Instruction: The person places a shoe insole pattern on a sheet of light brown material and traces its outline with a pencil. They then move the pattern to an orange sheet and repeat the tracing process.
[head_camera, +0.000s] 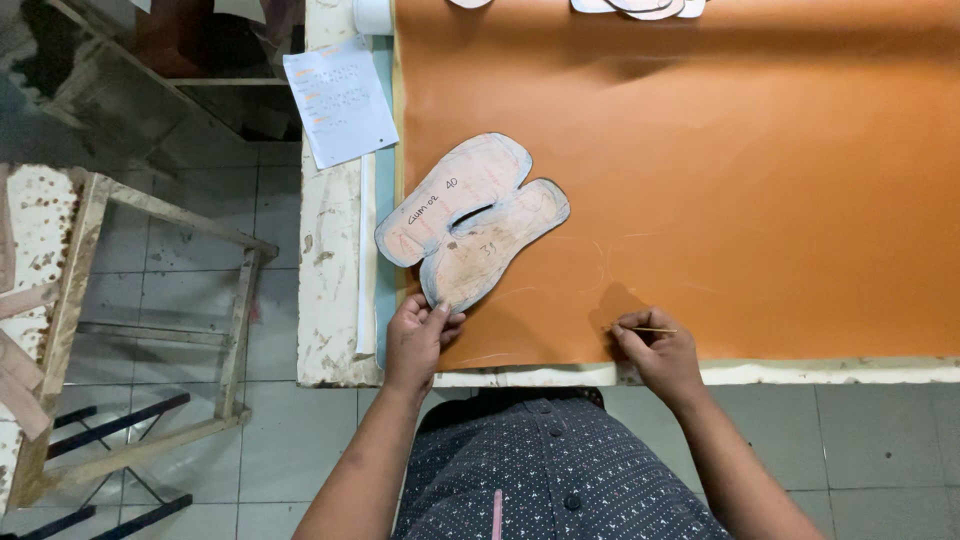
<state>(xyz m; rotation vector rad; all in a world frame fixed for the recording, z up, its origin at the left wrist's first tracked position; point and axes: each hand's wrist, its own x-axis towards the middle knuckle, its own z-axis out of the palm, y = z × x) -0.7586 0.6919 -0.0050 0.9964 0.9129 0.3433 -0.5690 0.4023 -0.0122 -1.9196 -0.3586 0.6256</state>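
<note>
Template: a cardboard shoe-upper pattern (472, 220) is laid on the orange leather sheet (760, 180), long axis running from lower left to upper right, forked end up.
Left hand (418, 340): closed on the pattern's lower tip.
Right hand (655, 352): pinched around a thin marking stick (650, 330), tip on the leather.
Paper: a white printed sheet (340, 100) is seen on the worn white table edge (330, 290).

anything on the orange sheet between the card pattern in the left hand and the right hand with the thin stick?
Nothing visible. The left hand grips the pattern at its lower end; the right hand holds the stick near the table's front edge. The orange sheet between them is bare apart from faint traced lines.
</note>
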